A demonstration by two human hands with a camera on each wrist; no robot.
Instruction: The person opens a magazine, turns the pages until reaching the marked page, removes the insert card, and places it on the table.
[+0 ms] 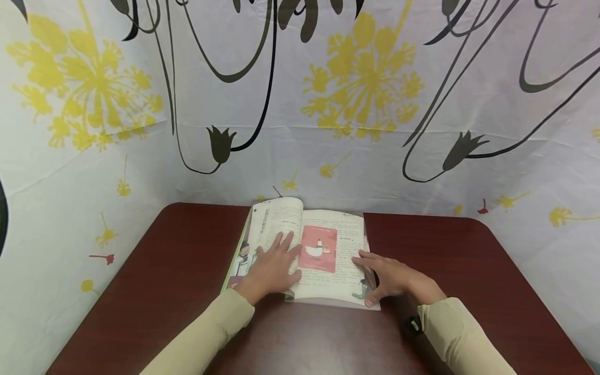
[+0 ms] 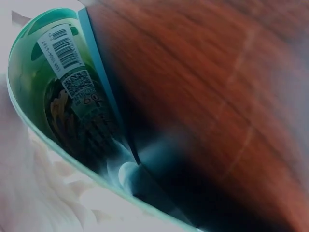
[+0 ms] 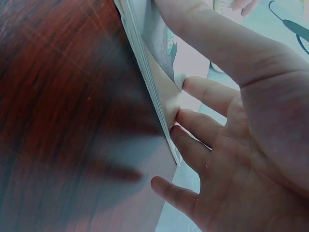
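Observation:
An open book [image 1: 344, 245] lies on a dark red-brown table [image 1: 164, 271], with a pink picture [image 1: 319, 249] on its right page. My left hand [image 1: 283, 250] rests flat on the left page, fingers spread and straight. My right hand [image 1: 367, 276] is at the book's right edge. Its fingertips [image 3: 179, 116] touch the edges of the right-hand pages [image 3: 145, 53], and the thumb lies over the page near the lower corner. The left wrist view shows the book's green cover [image 2: 34, 77] with a barcode label [image 2: 60, 48], raised off the table [image 2: 217, 72]. The left hand is not plain there.
A white cloth [image 1: 375, 156] printed with yellow flowers and black stems hangs behind and beside the table. Bare tabletop [image 1: 469, 260] lies on both sides of the book. A small black object [image 1: 414, 325] sits at my right cuff.

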